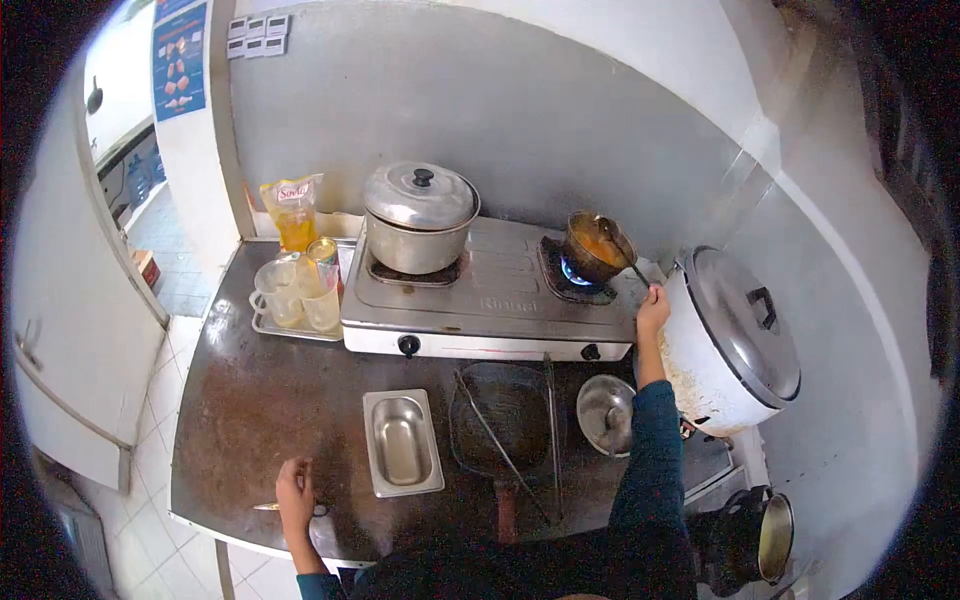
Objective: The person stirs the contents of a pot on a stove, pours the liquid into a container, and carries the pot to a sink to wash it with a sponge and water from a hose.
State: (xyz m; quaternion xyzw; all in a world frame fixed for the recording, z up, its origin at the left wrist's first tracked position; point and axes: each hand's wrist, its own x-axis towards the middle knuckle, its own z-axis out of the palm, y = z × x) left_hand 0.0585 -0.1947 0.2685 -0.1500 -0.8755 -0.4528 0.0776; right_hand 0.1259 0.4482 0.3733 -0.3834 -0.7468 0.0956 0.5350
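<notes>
- While the stove's right burner was lit, the small pot sat on it above a blue flame, orange contents inside. Couldn't tell sauce from solids.
- Spoon: long dark handle, business end in that pot, handle leaning out toward the stove's front right corner. Head shape not visible; could have been a ladle.
- Right hand: at the handle's outer end, by the stove's right end. Fingers were closed on the handle; exact finger placement too small to tell.
- Handling, my read: spoon light and stiff, easy to steer from the end, some drag from the contents. Handle likely slick if splashed, warmer toward the pot. Best hold: outer end, where the hand was, clear of the flame.
- Pot, my read: not heavy, not fragile, but hot, and easy to nudge off centre if the spoon pushed its wall. Bare rim = bad grip.
- Left hand: well in front of the stove's left end, over the counter. Fingers loosely bent, close together; couldn't tell if they pinched anything. Shiny tool just beside it, type unclear.
- Near the right forearm: metal bowl in front of the stove's right end; big white pot just past that end, lid on.
</notes>
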